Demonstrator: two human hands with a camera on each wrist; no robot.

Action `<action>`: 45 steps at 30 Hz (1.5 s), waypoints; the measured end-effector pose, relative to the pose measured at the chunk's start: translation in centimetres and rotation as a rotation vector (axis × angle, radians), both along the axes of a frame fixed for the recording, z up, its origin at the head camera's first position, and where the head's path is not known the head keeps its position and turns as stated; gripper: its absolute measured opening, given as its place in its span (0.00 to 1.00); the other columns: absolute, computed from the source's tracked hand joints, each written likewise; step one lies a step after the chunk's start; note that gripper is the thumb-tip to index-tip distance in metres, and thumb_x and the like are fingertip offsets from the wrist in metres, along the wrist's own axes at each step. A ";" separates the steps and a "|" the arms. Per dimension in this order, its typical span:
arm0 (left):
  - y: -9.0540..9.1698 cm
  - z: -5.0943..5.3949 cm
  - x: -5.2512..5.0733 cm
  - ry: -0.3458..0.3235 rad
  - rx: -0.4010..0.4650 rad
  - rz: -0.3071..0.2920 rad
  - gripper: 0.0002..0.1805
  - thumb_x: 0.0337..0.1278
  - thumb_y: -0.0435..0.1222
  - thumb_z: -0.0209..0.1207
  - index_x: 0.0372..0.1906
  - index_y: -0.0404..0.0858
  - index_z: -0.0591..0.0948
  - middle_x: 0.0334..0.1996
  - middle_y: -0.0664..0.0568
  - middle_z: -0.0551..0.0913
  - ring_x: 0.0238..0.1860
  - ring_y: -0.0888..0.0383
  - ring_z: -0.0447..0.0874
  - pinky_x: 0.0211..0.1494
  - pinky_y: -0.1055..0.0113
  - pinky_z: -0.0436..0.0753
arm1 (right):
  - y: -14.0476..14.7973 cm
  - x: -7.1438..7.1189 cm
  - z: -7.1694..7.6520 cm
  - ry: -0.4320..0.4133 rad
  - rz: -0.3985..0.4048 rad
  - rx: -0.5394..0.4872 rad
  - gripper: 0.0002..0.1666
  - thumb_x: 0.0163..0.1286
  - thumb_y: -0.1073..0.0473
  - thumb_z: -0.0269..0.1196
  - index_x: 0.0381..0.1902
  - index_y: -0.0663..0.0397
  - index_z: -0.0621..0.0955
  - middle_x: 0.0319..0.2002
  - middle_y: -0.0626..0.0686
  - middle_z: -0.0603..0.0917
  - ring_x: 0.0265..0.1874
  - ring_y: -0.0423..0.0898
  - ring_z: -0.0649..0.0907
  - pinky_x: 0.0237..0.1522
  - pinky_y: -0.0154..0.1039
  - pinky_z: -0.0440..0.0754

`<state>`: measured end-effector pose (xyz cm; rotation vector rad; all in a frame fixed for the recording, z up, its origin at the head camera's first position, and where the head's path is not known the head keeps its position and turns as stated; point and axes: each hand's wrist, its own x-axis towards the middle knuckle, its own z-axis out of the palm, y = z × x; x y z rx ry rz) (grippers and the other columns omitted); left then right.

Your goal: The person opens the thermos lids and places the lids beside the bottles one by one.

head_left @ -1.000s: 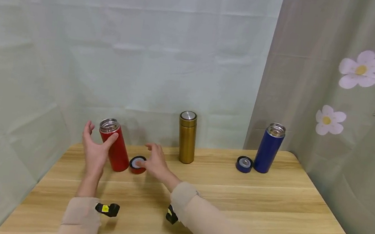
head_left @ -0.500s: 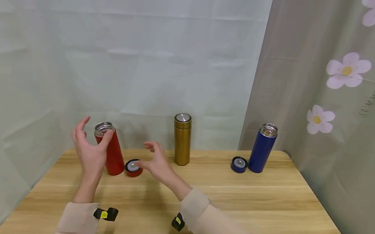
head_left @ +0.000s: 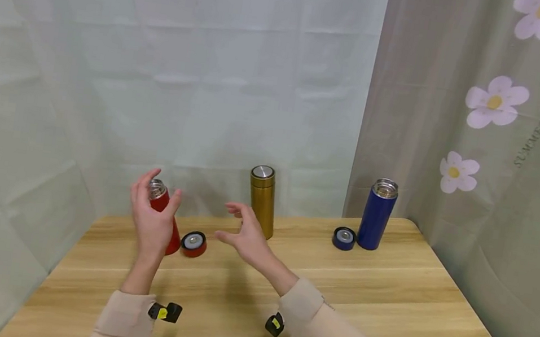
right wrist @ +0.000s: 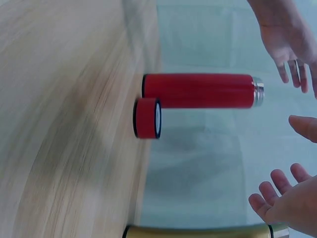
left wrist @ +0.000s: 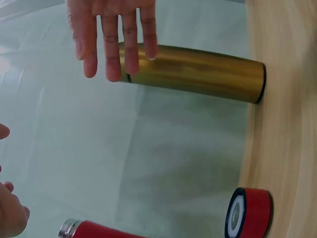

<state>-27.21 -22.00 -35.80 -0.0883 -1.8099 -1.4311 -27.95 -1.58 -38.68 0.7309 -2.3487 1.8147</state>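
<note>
The left grip (head_left: 152, 227), released, hovers near the uncapped red bottle (head_left: 160, 201) on the bench (head_left: 360, 300); a red lid (head_left: 194, 244) lies just beside that bottle. The right grip (head_left: 251, 240), also released, partly hides a gold bottle (head_left: 262, 199). Farther right sit a blue lid (head_left: 344, 239) and blue bottle (head_left: 377, 217).

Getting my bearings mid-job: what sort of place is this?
Likely a curtained-off indoor corner, perhaps set up for recording: a wood-grain table with creased curtain-like hangings behind it and at both sides, and a small black device at each wrist.
</note>
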 end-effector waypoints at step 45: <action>8.8 -0.4 -3.5 0.018 -0.330 -0.270 0.29 0.67 0.36 0.68 0.71 0.39 0.75 0.71 0.45 0.70 0.73 0.48 0.66 0.76 0.43 0.63 | 10.9 -2.5 -2.8 -0.057 -0.226 -0.133 0.38 0.67 0.67 0.71 0.72 0.64 0.69 0.67 0.68 0.72 0.67 0.65 0.71 0.73 0.62 0.63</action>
